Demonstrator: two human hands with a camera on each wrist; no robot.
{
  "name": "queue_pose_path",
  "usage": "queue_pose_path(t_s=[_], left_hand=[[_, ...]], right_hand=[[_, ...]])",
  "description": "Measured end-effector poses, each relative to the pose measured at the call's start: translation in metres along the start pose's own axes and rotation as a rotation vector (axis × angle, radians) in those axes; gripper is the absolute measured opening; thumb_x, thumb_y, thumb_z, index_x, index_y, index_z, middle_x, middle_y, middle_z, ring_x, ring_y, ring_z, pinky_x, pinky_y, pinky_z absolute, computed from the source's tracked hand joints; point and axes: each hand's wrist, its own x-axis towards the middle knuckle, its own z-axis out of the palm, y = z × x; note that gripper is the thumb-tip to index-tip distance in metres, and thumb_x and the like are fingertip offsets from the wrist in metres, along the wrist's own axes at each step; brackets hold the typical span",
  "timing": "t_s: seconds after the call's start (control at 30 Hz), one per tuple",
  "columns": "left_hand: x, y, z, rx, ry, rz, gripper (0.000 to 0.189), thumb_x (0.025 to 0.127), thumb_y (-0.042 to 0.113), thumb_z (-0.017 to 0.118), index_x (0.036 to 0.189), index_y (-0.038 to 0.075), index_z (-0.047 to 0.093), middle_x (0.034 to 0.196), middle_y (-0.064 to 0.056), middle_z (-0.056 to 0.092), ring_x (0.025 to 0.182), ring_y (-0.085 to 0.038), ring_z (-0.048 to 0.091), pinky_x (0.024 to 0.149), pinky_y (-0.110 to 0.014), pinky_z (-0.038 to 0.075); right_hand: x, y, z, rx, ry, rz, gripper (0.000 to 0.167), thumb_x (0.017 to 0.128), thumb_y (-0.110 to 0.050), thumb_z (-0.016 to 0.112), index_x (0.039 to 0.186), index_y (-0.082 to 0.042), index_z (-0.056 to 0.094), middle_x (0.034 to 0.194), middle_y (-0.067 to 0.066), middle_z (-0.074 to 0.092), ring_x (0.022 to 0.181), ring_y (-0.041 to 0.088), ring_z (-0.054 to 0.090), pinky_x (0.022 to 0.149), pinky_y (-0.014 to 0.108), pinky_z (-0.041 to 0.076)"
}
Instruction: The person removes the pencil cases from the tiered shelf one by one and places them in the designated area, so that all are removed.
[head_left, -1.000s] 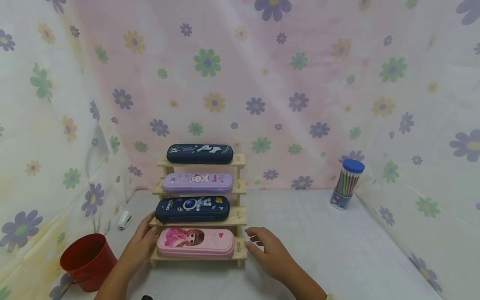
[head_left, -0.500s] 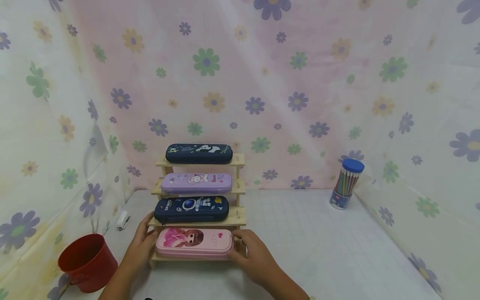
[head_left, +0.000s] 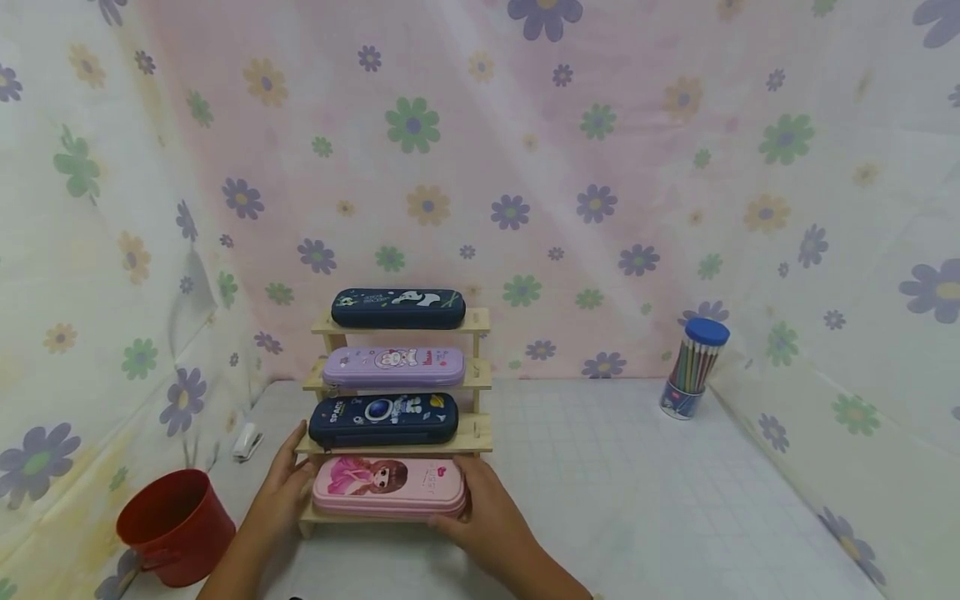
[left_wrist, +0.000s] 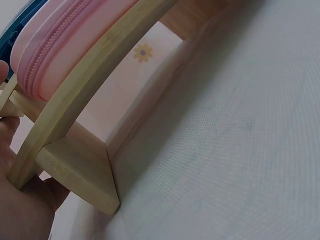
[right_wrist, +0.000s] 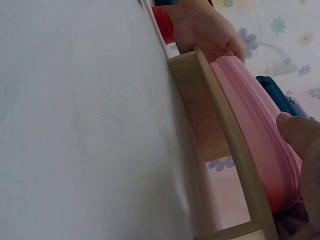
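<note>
A four-step wooden rack (head_left: 482, 442) bears pencil cases. On its lowest step lies a pink pencil case (head_left: 420, 487) with a girl's picture; above it a navy astronaut case (head_left: 382, 418), a lilac case (head_left: 393, 367) and a navy panda case (head_left: 397, 308). My right hand (head_left: 491, 517) holds the pink case's right end, the thumb (right_wrist: 292, 130) along its front; its other fingers are mostly hidden. My left hand (head_left: 279, 492) grips the rack's left end near the lower steps, as the left wrist view shows around the wooden step edge (left_wrist: 75, 95).
A red bucket (head_left: 176, 525) stands at the left, close to my left forearm. Behind it lies a small white stapler-like object (head_left: 246, 442). A blue-lidded tub of pencils (head_left: 693, 367) stands at the back right. Flowered cloth (head_left: 562, 208) walls the white tabletop (head_left: 622, 483).
My right hand has moved left from beside the rack to the pink pencil case's right end and has taken hold there. My left hand stays at the rack's left side.
</note>
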Motion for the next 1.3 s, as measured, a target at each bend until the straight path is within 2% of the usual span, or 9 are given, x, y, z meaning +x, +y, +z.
queue_pose_path(t_s=[0.23,0.4,0.57,0.8,1.0,1.1,1.23,1.3], left_hand=[[-0.001,0.0,-0.001,-0.004,-0.02,0.03,0.078,0.11,0.018,0.043,0.169,0.033,-0.006,0.177,0.001,-0.008,0.16,-0.049,0.008,0.122,-0.073,0.014],[-0.001,-0.001,-0.003,-0.025,-0.028,0.015,0.079,0.11,0.021,0.045,0.168,0.037,-0.005,0.177,0.004,-0.006,0.161,-0.047,0.007,0.122,-0.074,0.013],[-0.002,-0.001,-0.002,-0.024,-0.021,0.033,0.077,0.11,0.022,0.046,0.169,0.034,-0.002,0.178,0.002,-0.004,0.16,-0.047,0.009,0.122,-0.074,0.015],[-0.005,0.001,0.0,-0.019,-0.012,0.035,0.078,0.11,0.021,0.048,0.17,0.031,-0.001,0.178,0.003,-0.004,0.16,-0.048,0.011,0.121,-0.072,0.019],[-0.004,0.001,0.0,-0.011,0.005,0.038,0.077,0.109,0.016,0.046,0.17,0.029,0.0,0.178,0.002,-0.004,0.159,-0.049,0.014,0.12,-0.074,0.019],[-0.005,0.0,-0.001,-0.027,0.006,0.061,0.077,0.109,0.014,0.046,0.17,0.026,0.001,0.178,-0.001,-0.004,0.158,-0.051,0.014,0.12,-0.074,0.019],[-0.005,-0.001,-0.001,-0.043,0.001,0.069,0.076,0.108,0.014,0.048,0.17,0.025,0.004,0.178,0.0,-0.002,0.159,-0.05,0.012,0.121,-0.074,0.016],[-0.003,-0.001,-0.002,-0.042,-0.005,0.048,0.077,0.108,0.016,0.049,0.17,0.028,0.005,0.178,0.005,-0.002,0.16,-0.048,0.011,0.121,-0.074,0.016]], right_hand=[[0.0,0.006,0.004,-0.058,0.016,-0.025,0.094,0.084,-0.056,0.082,0.159,-0.016,0.042,0.156,0.003,0.052,0.146,0.025,0.049,0.119,0.053,0.041],[0.001,0.008,0.004,-0.081,0.013,-0.028,0.091,0.086,-0.055,0.081,0.159,-0.017,0.043,0.156,0.002,0.054,0.145,0.024,0.051,0.118,0.052,0.042],[0.002,0.009,0.003,-0.093,0.025,-0.039,0.086,0.086,-0.054,0.081,0.155,-0.017,0.047,0.153,0.002,0.056,0.143,0.024,0.052,0.118,0.051,0.043],[0.001,0.007,0.0,-0.059,0.018,-0.014,0.084,0.084,-0.05,0.085,0.153,-0.017,0.05,0.151,0.001,0.058,0.142,0.025,0.053,0.117,0.052,0.044],[0.001,0.006,-0.004,-0.034,0.01,-0.035,0.082,0.084,-0.048,0.085,0.151,-0.014,0.052,0.149,0.003,0.059,0.141,0.025,0.054,0.117,0.053,0.044],[0.003,0.007,-0.005,-0.008,0.001,-0.023,0.082,0.083,-0.049,0.086,0.15,-0.015,0.053,0.147,0.003,0.059,0.14,0.025,0.054,0.116,0.053,0.044],[0.001,0.012,-0.006,0.023,0.005,-0.005,0.082,0.081,-0.05,0.087,0.148,-0.015,0.055,0.146,0.003,0.06,0.139,0.025,0.055,0.115,0.053,0.046],[0.0,0.014,-0.008,0.034,0.015,-0.012,0.083,0.08,-0.049,0.088,0.147,-0.013,0.055,0.145,0.004,0.061,0.138,0.026,0.056,0.115,0.053,0.046]])
